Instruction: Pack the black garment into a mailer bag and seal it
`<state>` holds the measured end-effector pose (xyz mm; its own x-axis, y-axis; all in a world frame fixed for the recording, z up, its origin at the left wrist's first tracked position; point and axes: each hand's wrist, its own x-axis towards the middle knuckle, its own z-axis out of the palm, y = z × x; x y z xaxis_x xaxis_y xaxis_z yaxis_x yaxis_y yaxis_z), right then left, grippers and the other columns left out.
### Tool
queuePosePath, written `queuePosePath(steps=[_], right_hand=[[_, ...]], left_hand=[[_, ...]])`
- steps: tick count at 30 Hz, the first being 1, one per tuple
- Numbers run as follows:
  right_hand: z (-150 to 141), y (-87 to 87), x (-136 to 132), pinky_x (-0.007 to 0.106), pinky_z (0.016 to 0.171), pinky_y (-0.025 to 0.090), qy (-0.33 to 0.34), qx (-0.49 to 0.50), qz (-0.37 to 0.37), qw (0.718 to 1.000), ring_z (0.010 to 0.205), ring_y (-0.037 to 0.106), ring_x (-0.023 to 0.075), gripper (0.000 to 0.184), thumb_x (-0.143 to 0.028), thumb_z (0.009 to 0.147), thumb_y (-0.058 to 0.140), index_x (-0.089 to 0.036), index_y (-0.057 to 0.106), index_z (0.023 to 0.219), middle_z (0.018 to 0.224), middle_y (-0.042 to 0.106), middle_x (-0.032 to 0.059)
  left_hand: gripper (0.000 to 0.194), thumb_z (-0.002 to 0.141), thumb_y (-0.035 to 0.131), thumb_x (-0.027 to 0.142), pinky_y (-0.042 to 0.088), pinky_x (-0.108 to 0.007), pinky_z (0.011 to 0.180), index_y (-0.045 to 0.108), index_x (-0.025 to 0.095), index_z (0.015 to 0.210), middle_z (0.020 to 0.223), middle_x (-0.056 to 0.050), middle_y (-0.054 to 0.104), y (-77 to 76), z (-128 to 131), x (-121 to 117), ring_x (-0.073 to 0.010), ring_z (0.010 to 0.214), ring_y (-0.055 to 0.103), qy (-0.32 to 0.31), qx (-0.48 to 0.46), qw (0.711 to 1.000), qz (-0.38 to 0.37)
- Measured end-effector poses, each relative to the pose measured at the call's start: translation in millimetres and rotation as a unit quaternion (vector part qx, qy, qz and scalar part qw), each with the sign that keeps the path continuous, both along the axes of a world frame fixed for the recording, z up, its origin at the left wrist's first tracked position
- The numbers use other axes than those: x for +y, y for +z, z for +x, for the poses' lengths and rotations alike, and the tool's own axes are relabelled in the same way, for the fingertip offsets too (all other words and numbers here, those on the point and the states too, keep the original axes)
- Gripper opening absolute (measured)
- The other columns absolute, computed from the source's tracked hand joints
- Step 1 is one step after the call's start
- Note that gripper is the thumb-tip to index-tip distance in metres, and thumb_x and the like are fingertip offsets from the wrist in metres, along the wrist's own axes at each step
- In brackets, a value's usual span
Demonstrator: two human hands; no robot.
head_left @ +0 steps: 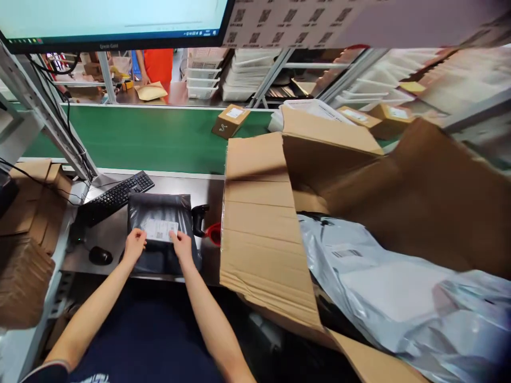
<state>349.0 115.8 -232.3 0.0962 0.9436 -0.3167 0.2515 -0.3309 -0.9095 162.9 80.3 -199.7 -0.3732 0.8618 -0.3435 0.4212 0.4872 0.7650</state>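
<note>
A black plastic mailer bag (159, 205) lies flat on the metal bench in front of me. A white printed shipping label (159, 230) is over its middle. My left hand (136, 244) pinches the label's left edge between thumb and fingers. At the label's right end, my right hand (182, 246) grips the lower corner, thumb on top. Whether the label is fully stuck down or partly lifted, I cannot tell. Just right of the bag stands a black handheld scanner (198, 219), beside a red round object (214, 233).
A keyboard (115, 198) and mouse (100, 256) sit left of the bag. To the right, a large open cardboard box (261, 213) holds grey-white mailer bags (383, 282). Behind runs a green conveyor (151, 133) with a small carton (230, 121). A monitor (115, 24) hangs above.
</note>
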Motion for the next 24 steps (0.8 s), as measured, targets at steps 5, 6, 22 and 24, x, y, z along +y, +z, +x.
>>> queuePosePath(steps=[5, 6, 22, 24], right_hand=[[-9, -10.1, 65, 0.044, 0.107, 0.044, 0.050, -0.191, -0.006, 0.980, 0.112, 0.065, 0.0327, 0.023, -0.035, 0.092, 0.065, -0.016, 0.072, 0.080, 0.108, 0.074, 0.0178], [-10, -14.3, 68, 0.046, 0.111, 0.042, 0.056, -0.219, -0.010, 0.974, 0.119, 0.063, 0.0353, 0.021, -0.033, 0.092, 0.067, -0.014, 0.075, 0.088, 0.116, 0.073, 0.0213], [25, -54.4, 28, 0.061, 0.134, 0.022, 0.124, -0.355, -0.022, 0.926, 0.165, 0.028, 0.0409, 0.069, -0.031, 0.106, 0.047, 0.000, 0.037, 0.167, 0.177, 0.027, 0.0282], [43, -48.2, 17, 0.053, 0.125, 0.038, 0.050, -0.294, -0.071, 0.952, 0.157, 0.044, 0.0417, 0.073, -0.035, 0.104, 0.052, 0.003, 0.039, 0.164, 0.170, 0.038, 0.0342]], left_hand=[[0.016, 0.102, 0.053, 0.025, 0.056, -0.049, 0.101, 0.067, 0.019, 0.098, 0.116, -0.017, 0.077, -21.0, 6, 61, -0.0356, 0.115, 0.074, -0.046, 0.141, 0.986, -0.079], [0.017, 0.102, 0.052, 0.024, 0.056, -0.051, 0.102, 0.069, 0.018, 0.102, 0.120, -0.020, 0.076, -25.5, 8, 64, -0.0380, 0.116, 0.074, -0.056, 0.161, 0.981, -0.093], [0.068, 0.104, 0.054, 0.035, 0.006, -0.059, 0.138, 0.045, 0.013, 0.167, 0.180, -0.021, 0.024, -71.2, -37, 41, -0.0349, 0.171, 0.012, -0.086, 0.249, 0.965, -0.018], [0.071, 0.102, 0.059, 0.036, 0.020, -0.052, 0.138, 0.043, 0.009, 0.166, 0.178, -0.024, 0.030, -67.6, -54, 34, -0.0335, 0.169, 0.024, 0.032, 0.103, 0.993, -0.047]])
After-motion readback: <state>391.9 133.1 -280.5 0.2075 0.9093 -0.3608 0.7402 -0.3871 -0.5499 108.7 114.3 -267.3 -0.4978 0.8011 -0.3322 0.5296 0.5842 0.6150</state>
